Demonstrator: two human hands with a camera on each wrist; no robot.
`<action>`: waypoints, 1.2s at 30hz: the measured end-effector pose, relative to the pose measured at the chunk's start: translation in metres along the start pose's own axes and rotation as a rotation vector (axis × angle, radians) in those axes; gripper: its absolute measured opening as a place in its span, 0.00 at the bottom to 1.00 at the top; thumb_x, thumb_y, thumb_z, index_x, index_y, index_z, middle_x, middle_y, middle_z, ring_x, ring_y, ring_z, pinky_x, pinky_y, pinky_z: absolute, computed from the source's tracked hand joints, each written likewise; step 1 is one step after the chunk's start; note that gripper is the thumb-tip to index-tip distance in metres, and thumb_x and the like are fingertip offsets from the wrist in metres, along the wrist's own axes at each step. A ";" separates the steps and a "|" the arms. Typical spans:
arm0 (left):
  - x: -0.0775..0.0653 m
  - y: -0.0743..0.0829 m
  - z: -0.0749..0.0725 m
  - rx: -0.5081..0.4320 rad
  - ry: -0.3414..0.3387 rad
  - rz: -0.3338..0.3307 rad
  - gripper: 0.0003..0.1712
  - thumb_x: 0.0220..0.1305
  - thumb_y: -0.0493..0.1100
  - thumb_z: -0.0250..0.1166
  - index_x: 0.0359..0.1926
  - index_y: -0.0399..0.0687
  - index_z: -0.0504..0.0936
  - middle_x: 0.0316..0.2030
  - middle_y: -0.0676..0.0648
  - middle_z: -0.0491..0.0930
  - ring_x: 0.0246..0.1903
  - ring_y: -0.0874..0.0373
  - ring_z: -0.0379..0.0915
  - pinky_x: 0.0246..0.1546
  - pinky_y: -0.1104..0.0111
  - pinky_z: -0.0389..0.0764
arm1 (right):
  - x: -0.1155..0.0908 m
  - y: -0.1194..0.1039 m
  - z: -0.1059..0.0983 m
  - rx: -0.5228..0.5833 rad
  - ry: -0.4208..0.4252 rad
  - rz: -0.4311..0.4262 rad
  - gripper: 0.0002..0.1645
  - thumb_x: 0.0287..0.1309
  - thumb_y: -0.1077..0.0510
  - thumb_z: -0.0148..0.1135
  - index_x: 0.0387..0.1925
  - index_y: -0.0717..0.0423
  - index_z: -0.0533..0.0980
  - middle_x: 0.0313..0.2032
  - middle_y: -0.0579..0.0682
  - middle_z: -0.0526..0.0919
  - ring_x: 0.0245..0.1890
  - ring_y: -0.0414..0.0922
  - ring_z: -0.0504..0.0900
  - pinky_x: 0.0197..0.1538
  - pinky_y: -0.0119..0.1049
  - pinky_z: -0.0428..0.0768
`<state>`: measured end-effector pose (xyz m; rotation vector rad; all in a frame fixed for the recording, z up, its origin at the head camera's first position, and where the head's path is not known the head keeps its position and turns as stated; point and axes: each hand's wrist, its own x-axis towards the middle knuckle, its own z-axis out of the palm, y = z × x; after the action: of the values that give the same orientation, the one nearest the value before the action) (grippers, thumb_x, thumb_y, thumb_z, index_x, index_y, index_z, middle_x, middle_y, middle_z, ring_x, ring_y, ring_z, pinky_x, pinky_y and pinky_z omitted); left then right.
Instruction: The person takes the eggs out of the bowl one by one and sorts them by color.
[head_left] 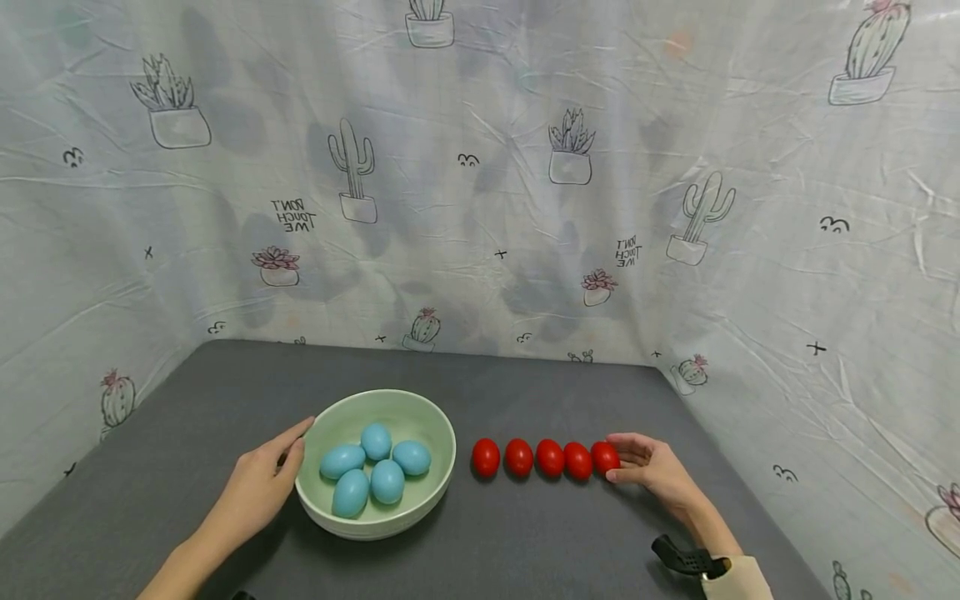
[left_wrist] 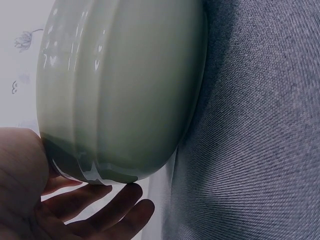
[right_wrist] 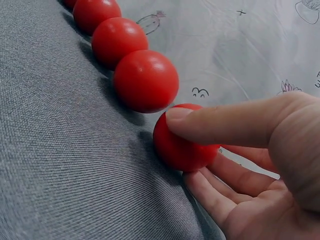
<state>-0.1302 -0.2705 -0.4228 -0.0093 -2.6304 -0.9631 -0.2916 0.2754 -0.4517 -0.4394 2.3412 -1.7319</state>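
At the right end of a row, a red egg point(head_left: 606, 457) is pinched by my right hand point(head_left: 656, 471). In the right wrist view the thumb point(right_wrist: 200, 125) lies across the red egg's near face, with other fingers behind and below it. The egg sits at the cloth, close beside its neighbour. My left hand point(head_left: 258, 483) rests against the left side of a pale green bowl point(head_left: 375, 528), its fairly straight fingers touching the outer wall, as the left wrist view shows. Inside the bowl lie several light blue eggs point(head_left: 387, 482).
Several more red eggs point(head_left: 550, 458) stand in a line between the bowl and my right hand. A dark grey cloth point(head_left: 525, 542) covers the table. A pale curtain point(head_left: 465, 208) with cactus prints closes off the back and sides.
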 end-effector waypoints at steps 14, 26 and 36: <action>0.000 0.000 0.000 -0.005 0.004 0.001 0.27 0.79 0.46 0.45 0.70 0.36 0.66 0.61 0.30 0.71 0.51 0.38 0.76 0.34 0.56 0.76 | 0.001 0.001 0.000 -0.023 -0.018 0.017 0.45 0.47 0.62 0.78 0.65 0.71 0.67 0.58 0.64 0.75 0.55 0.56 0.77 0.50 0.40 0.79; 0.000 -0.001 0.000 0.005 0.012 0.013 0.27 0.80 0.47 0.44 0.71 0.37 0.66 0.61 0.30 0.71 0.53 0.36 0.74 0.37 0.54 0.76 | 0.000 0.000 -0.001 -0.021 -0.019 0.017 0.46 0.47 0.62 0.78 0.65 0.72 0.66 0.58 0.65 0.75 0.55 0.56 0.77 0.51 0.39 0.78; -0.001 0.000 0.001 0.010 0.024 0.014 0.27 0.79 0.46 0.45 0.70 0.36 0.66 0.61 0.30 0.71 0.54 0.35 0.73 0.43 0.46 0.77 | 0.000 0.000 -0.001 -0.016 -0.009 0.022 0.46 0.47 0.63 0.78 0.65 0.72 0.66 0.58 0.64 0.75 0.56 0.57 0.77 0.51 0.40 0.78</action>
<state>-0.1300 -0.2697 -0.4240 -0.0135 -2.6098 -0.9392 -0.2921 0.2763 -0.4514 -0.4210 2.3462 -1.6994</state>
